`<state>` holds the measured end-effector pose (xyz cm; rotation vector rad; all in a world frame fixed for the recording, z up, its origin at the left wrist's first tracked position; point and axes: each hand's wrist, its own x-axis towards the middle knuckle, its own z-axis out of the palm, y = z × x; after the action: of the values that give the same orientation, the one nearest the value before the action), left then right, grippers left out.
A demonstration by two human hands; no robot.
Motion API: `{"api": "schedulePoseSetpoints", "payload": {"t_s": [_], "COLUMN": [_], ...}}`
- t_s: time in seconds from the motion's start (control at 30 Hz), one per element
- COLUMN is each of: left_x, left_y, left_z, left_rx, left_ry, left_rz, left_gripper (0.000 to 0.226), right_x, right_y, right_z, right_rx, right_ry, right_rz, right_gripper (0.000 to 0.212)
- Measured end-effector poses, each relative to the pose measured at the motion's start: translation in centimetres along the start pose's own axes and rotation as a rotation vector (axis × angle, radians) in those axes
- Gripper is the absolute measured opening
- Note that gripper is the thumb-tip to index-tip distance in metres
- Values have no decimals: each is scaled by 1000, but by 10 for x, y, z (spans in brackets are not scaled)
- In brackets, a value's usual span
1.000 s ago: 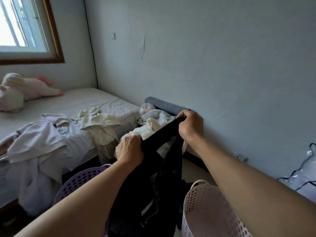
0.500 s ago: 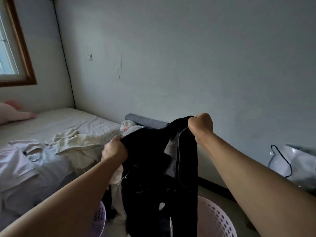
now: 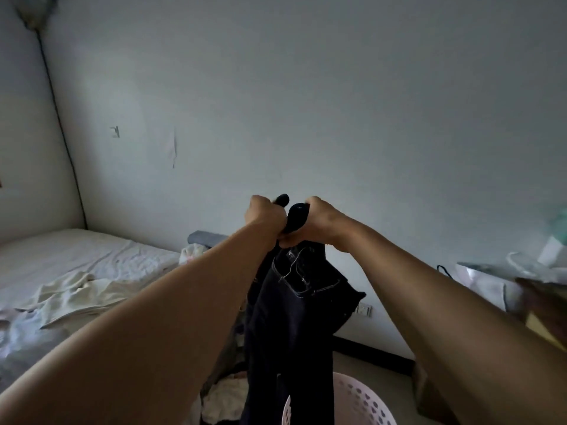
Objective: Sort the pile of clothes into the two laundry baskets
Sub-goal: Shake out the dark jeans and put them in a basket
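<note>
Head view, both hands (image 3: 294, 222) gripping dark jeans (image 3: 294, 317) hanging below

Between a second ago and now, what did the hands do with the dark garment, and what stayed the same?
The left hand and right hand, apart a second ago with the dark trousers stretched between them, have come together and risen, folding the waistband. Neither let go. The trousers still hang above the pink basket; the cream cloth on the bed lies unmoved.
</note>
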<state>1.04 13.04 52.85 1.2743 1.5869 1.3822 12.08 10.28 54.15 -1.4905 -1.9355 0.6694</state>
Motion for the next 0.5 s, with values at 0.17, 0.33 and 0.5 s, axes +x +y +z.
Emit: {"api": "schedulePoseSetpoints", "payload": {"t_s": [0.17, 0.33, 0.5], "left_x": [8, 24, 42], "left_y": [30, 71, 116], "left_z": [34, 59, 88], "left_rx": [-182, -174, -137], "left_ry": [-98, -96, -79], "left_rz": [-24, 71, 254], "left_gripper": [31, 31, 43], "right_x": [4, 29, 66], "right_y": [12, 18, 20], "right_z": [-25, -69, -125], "right_rx": [-306, -400, -435], "right_ry": [260, 442, 553], "right_rz": [-105, -235, -308], "right_gripper": [41, 28, 29]}}
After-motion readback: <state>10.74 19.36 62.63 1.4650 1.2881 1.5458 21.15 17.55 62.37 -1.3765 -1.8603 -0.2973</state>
